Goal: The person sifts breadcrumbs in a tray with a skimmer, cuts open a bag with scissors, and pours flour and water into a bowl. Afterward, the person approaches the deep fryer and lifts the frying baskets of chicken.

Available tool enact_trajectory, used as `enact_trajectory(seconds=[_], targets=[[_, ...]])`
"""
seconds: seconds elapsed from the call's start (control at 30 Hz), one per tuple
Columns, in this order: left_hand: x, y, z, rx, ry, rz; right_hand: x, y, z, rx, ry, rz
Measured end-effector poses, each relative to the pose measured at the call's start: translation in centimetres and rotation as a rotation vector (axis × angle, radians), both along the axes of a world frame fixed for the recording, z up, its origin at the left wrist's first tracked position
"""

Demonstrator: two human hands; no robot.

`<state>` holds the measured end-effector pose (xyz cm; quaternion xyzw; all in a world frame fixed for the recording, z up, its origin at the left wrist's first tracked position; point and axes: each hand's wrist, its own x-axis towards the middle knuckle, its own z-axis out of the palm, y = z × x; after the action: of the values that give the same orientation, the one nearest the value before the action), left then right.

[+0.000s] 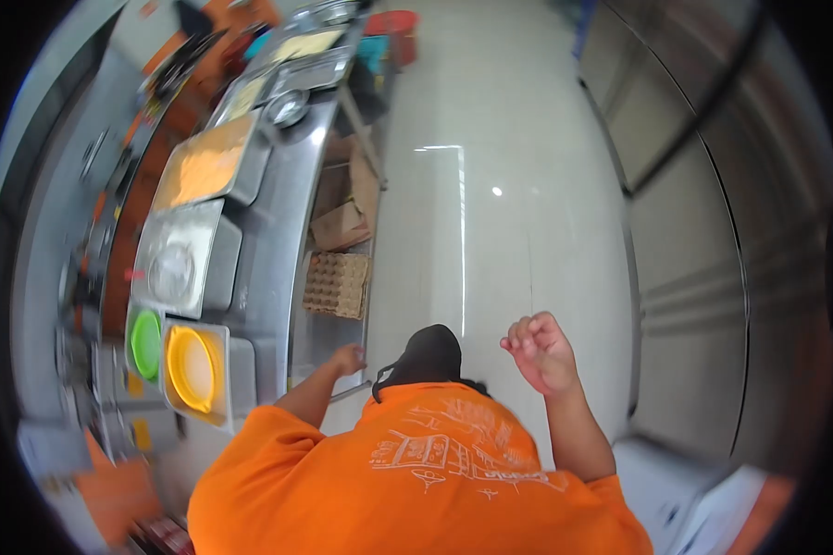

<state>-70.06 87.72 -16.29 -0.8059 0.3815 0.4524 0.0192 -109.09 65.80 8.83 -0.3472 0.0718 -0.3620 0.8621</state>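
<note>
My right hand (539,351) is raised over the pale floor to the right of my body. Its fingers are curled loosely together, with the palm partly showing and no object visible in it. Lower and to the left, my left hand (347,359) hangs beside the steel table (287,222), near its lower shelf. That hand is small and blurred, so its fingers cannot be made out. An egg tray (336,285) of brown pulp lies on the shelf just beyond it.
Steel containers stand on the table, one with orange food (208,174), another beside a yellow basket (192,368) and a green basket (145,343). Grey cabinet doors (680,250) line the right. A red bucket (400,35) is at the far end. White boxes (662,490) sit lower right.
</note>
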Motion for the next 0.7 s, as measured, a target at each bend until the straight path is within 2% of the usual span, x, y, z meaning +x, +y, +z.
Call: enact_trajectory(seconds=[0.03, 0.07, 0.13, 0.17, 0.2, 0.23, 0.27, 0.3, 0.33, 0.37, 0.4, 0.43, 0.47, 0.53, 0.57, 0.6, 0.67, 0.7], targets=[[-0.3, 0.3, -0.7, 0.088, 0.09, 0.238, 0.9, -3.4, 0.8, -0.072, 0.033, 0.038], [-0.8, 0.1, -1.7, 0.182, 0.091, 0.265, 1.9, -7.6, 0.7, -0.09, 0.034, 0.125], [-1.6, -0.8, -5.4, 0.361, 0.148, 0.32, 3.9, -16.2, 0.4, -0.395, 0.098, 0.138], [-2.3, -1.8, -7.7, 0.442, 0.201, 0.344, 4.8, -20.8, -0.5, -0.44, 0.186, 0.14], [-3.1, -3.1, -9.3, 0.442, 0.256, 0.474, 5.8, -25.3, -2.1, -0.48, 0.186, 0.178], [-3.9, -4.3, -10.6, 0.452, 0.312, 0.591, 6.7, -29.6, -4.5, -0.526, 0.516, 0.115], [-4.9, -6.1, -13.2, 0.541, 0.168, 0.26, 6.8, -34.1, -7.4, -0.566, 0.858, 0.033], [-3.8, -9.9, -15.7, 0.568, 0.091, 0.091, 6.4, -38.6, -12.0, -0.745, 1.027, -0.113], [-2.9, -14.1, -17.1, 0.594, 0.009, -0.077, 3.7, -41.8, -18.9, -0.899, 1.21, -0.267], [-2.7, -18.4, -15.8, 0.683, 0.223, 0.11, -1.3, -44.4, -26.4, -1.026, 1.507, -0.305], [-2.2, -23.0, -14.6, 0.76, 0.422, 0.311, -7.8, -45.9, -31.8, -0.946, 1.956, 0.133], [-0.3, -26.4, -18.4, 0.591, 0.441, 0.237, -11.7, -46.6, -34.0, -0.864, 2.103, 0.482], [1.0, -33.2, -16.7, 0.435, 0.354, 0.107, -13.9, -47.3, -34.0, -0.666, 2.108, 0.553], [3.6, -47.7, -11.5, 0.144, 0.081, -0.165, -15.5, -48.8, -32.5, -0.252, 2.056, 0.47], [4.4, -53.4, -7.7, -0.127, 0.128, 0.084, -15.5, -50.2, -32.3, -0.101, 2.018, 0.419], [5.0, -59.6, -3.8, -0.183, 0.261, 0.317, -15.1, -51.6, -32.1, -0.005, 1.985, 0.384], [7.4, -70.1, -3.1, -0.352, 0.464, 0.33, -13.8, -55.3, -32.5, 0.106, 1.936, 0.359], [7.8, -75.6, -0.3, -0.281, 0.513, 0.412, -13.0, -57.5, -33.0, 0.143, 1.912, 0.358]])
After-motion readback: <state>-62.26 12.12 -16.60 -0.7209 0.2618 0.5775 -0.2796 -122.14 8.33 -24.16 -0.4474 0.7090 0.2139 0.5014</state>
